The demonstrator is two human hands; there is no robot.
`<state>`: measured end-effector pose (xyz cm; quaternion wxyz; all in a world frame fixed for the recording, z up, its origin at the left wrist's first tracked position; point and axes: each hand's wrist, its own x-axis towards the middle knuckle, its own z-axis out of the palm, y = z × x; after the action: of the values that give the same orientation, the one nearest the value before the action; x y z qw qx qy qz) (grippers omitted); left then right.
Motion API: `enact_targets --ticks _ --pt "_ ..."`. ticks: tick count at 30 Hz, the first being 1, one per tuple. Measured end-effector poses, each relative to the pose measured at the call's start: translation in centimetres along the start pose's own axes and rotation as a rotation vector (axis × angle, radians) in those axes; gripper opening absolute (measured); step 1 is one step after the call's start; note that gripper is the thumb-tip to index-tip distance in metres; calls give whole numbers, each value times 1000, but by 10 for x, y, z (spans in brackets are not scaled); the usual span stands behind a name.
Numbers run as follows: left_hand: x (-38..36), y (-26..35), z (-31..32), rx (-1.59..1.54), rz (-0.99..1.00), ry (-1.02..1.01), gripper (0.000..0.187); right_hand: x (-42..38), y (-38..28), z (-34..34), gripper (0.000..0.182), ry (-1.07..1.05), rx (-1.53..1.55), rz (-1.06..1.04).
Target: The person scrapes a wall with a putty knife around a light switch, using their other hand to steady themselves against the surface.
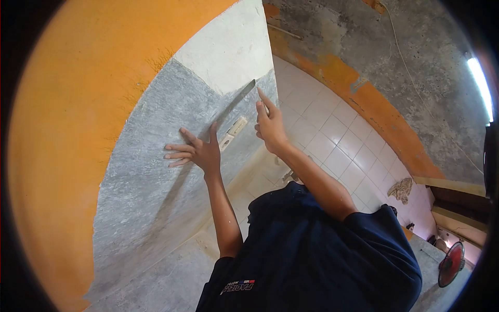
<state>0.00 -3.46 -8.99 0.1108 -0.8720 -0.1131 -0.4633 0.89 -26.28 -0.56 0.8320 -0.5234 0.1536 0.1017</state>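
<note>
My left hand [200, 151] lies spread against the grey, unpainted part of the wall [140, 140], with its thumb pointing up. To its right, my right hand [271, 127] is closed near the wall's edge, index finger stretched out and the other fingers curled. By that fingertip shows a thin dark scraper-like blade [253, 83], seen almost edge-on; its handle is hidden. The blade is at the lower border of a white-coated area [228, 47]. Between my hands, a white switch and socket plate [233, 133] is set in the wall.
Orange paint [57, 130] covers the wall on the left. Beyond the wall's edge lies a white tiled floor [332, 130] with a crumpled cloth [400, 191]. A red fan [451, 264] stands at lower right. A lit tube lamp [481, 88] is at the right.
</note>
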Motion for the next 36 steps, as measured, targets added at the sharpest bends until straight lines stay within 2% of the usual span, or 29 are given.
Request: enact_targets --ticks 4,6,10,12,13,15,17,20,22,27,29,31,33,36 --pt "-3 4 -5 -39 -64 -54 121 -13 2 4 47 -80 -73 -25" --pt "-1 2 -2 -26 -47 -39 121 -4 4 6 47 -1 -31 -44" --pt "-3 2 -3 -12 -49 -56 121 -10 4 0 46 -9 35 0" --pt "-2 3 -5 -21 -47 -53 122 -22 14 8 46 -146 -53 -38" --pt "-2 2 -4 -27 -47 -53 122 -15 13 7 46 -146 -50 -41" --pt "-1 1 -1 -33 -44 -43 122 2 6 2 46 22 -10 -37" --pt "-3 0 1 -39 -42 -39 123 8 3 -4 46 -17 58 20" --pt "0 3 -3 -11 -29 -46 123 0 6 0 47 32 -68 -40" --pt "0 2 -5 -42 -49 -51 122 -13 7 2 46 -116 -83 -23" --pt "-4 3 -5 -52 -52 -57 120 0 6 -3 46 10 -33 -35" --pt "1 4 -6 -55 -58 -58 120 -11 12 2 47 -86 -88 -65" --pt "-1 3 -7 -63 -82 -88 121 -15 3 3 47 -167 -71 0" --pt "-2 0 -3 -77 -60 -70 121 14 0 -2 46 93 18 -4" --pt "-2 0 -6 -93 -40 -52 121 16 7 -12 46 30 4 11"
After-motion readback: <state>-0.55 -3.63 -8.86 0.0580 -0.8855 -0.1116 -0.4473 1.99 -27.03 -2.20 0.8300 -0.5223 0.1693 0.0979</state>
